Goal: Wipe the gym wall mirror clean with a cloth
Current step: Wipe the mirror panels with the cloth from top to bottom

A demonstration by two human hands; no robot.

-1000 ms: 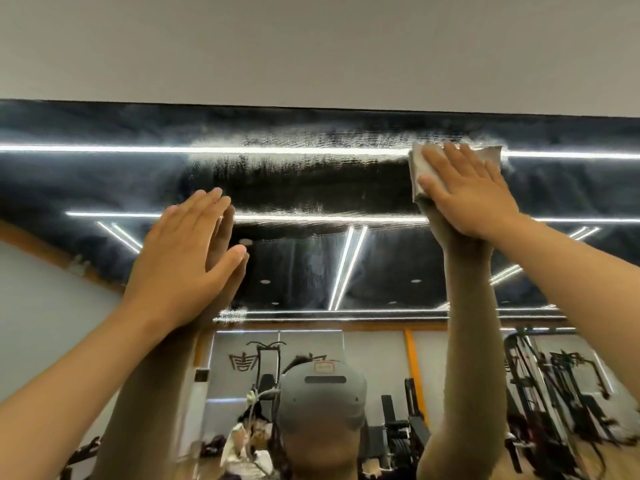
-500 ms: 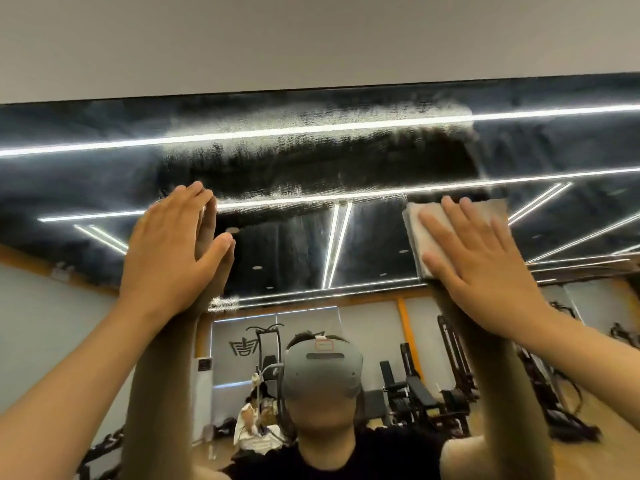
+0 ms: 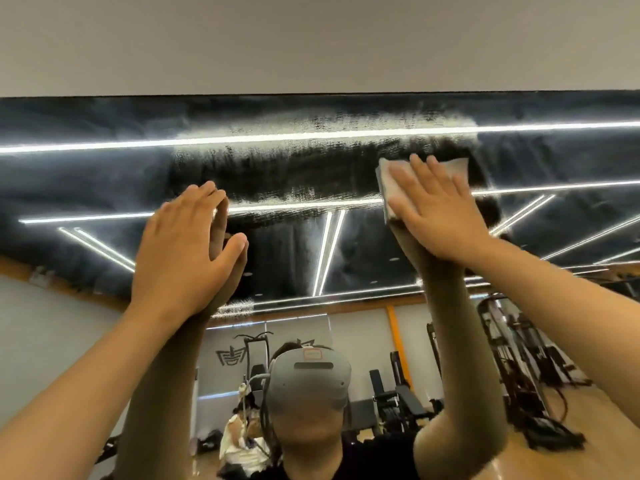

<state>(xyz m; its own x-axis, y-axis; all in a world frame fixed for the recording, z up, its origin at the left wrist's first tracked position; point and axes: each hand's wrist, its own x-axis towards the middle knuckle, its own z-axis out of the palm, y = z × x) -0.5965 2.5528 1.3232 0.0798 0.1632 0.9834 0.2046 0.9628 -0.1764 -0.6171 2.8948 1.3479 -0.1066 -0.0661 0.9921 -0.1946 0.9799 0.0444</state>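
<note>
- Overhead, your right hand [image 3: 440,216] flattens the cloth [image 3: 453,168] against the mirror [image 3: 104,174], just below its top edge. The fingers [image 3: 420,171] are straight and slightly spread, likely to press the whole pad evenly.
- Your left hand [image 3: 180,251] lies bare on the mirror, well to the left. Its fingers are straight and close together, thumb out, holding nothing. It looks like a brace for the high reach.
- Count: one cloth, one mirror, two hands, one hazy band of streaks [image 3: 294,140] left of the cloth.
</note>
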